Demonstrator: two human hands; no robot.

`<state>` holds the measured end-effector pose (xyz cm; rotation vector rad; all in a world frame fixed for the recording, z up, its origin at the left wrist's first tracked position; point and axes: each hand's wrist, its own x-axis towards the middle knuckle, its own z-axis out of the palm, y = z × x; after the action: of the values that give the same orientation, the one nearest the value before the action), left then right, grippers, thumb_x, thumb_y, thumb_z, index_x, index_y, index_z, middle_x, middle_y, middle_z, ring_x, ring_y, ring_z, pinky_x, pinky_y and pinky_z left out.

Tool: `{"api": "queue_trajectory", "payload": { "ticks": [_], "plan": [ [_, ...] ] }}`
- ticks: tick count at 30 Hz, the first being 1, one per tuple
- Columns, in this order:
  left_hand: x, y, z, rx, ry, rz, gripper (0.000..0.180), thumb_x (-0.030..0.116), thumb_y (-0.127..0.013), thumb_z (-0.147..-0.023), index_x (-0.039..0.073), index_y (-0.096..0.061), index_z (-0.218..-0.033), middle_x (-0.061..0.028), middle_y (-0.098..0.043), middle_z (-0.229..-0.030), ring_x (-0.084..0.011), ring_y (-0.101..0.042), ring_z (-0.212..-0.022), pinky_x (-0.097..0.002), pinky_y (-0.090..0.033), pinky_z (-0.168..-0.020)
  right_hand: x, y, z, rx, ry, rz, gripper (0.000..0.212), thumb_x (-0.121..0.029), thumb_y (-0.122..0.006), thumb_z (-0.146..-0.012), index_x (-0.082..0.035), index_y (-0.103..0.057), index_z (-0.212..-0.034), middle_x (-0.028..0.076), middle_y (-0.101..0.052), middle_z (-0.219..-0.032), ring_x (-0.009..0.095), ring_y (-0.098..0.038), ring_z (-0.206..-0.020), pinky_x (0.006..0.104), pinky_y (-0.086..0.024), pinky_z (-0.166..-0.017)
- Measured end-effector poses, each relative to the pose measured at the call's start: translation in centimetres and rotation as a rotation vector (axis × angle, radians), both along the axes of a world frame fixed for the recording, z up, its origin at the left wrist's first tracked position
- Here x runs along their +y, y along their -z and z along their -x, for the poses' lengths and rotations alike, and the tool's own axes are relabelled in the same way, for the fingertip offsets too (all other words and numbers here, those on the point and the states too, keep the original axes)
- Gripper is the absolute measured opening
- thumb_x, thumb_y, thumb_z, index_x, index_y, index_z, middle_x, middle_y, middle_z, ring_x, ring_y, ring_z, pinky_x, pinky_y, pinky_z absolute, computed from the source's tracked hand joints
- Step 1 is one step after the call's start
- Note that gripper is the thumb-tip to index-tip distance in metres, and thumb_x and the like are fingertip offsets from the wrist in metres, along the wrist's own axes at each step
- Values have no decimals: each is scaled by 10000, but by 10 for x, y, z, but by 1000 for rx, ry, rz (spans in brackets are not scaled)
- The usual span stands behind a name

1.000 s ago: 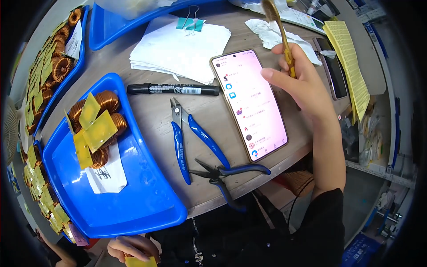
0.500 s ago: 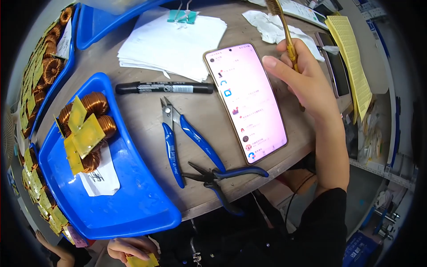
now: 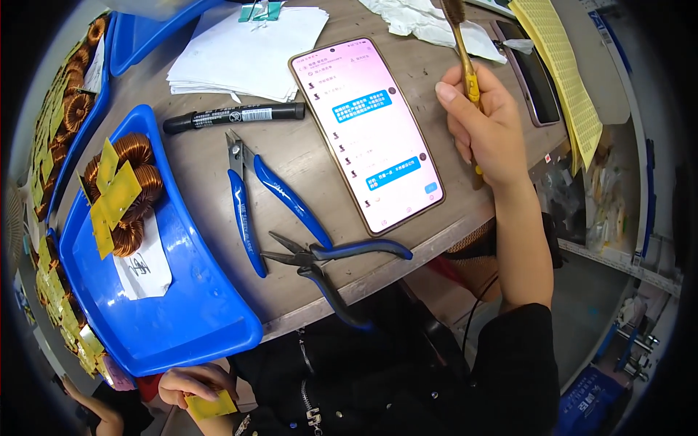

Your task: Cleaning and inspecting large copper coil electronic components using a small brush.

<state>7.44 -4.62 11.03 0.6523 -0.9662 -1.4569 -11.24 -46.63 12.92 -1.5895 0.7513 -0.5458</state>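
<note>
My right hand (image 3: 487, 120) is closed round the yellow-brown handle of a brush (image 3: 465, 62), its bristles pointing up. Just left of that hand a phone (image 3: 396, 152) lies on the table with a lit chat screen. Low at the left, in front of the table edge, my left hand (image 3: 190, 381) grips a yellow square board (image 3: 211, 405); whatever is fixed under it is hidden. In the blue tray (image 3: 182, 320) sit several copper-wound coils (image 3: 144, 182) with yellow boards, beside a handwritten paper slip (image 3: 149, 272). Blue-handled cutters (image 3: 291, 200) and pliers (image 3: 309, 258) lie between tray and phone.
A black marker (image 3: 233, 116) lies below a clipped paper stack (image 3: 247, 54). Crumpled tissue (image 3: 422, 25), a second phone (image 3: 534, 80) and a yellow sheet (image 3: 563, 80) are at the far right. More coils (image 3: 76, 112) fill the far left. Another person's arm (image 3: 94, 410) shows at lower left.
The phone screen has switched from a list to a chat page. My right thumb has drawn back from the phone's edge onto the brush. The whole view has shifted slightly.
</note>
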Motion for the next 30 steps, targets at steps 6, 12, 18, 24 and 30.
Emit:
{"api": "queue_trajectory", "payload": {
  "ticks": [6, 12, 18, 24, 30],
  "plan": [
    [8, -3, 11, 43, 80, -80, 476, 343, -366, -938, -57, -515, -1148, -330, -513, -1028, -415, -560, -902, -448, -458, -755, -1, 3, 2, -65, -2, 41, 135, -143, -563, -860, -51, -489, -926, -73, -399, -586, -5, -309, -391, 143, -246, -324],
    [58, 44, 53, 391, -49, -244, 548, 257, -453, -839, -244, -457, -1062, -367, -484, -1078, -427, -528, -974, -445, -413, -847, 5, 6, -7, -67, -18, 81, 150, -153, -569, -859, -49, -492, -935, -74, -399, -579, -6, -313, -392, 142, -250, -325],
    [89, 107, 72, 654, -165, -399, 595, 316, -472, -825, -155, -397, -1181, -418, -470, -1036, -515, -540, -866, -554, -455, -716, 1, 6, 1, -84, -4, 90, 147, -154, -566, -862, -49, -494, -937, -73, -402, -573, -6, -316, -394, 142, -251, -326],
    [73, 124, 78, 930, -314, -452, 598, 232, -533, -785, -82, -347, -1258, -367, -495, -1076, -488, -554, -857, -500, -480, -649, 0, 6, 1, -87, 1, 75, 137, -149, -561, -863, -51, -498, -933, -74, -397, -566, -7, -316, -396, 143, -250, -326],
    [60, 125, 66, 895, -264, -437, 623, 227, -575, -781, -17, -325, -1297, -309, -499, -1117, -446, -545, -924, -482, -474, -704, -2, 5, 7, -68, 19, 46, 140, -155, -563, -861, -53, -501, -934, -74, -391, -558, -3, -312, -394, 146, -248, -325]
  ]
}}
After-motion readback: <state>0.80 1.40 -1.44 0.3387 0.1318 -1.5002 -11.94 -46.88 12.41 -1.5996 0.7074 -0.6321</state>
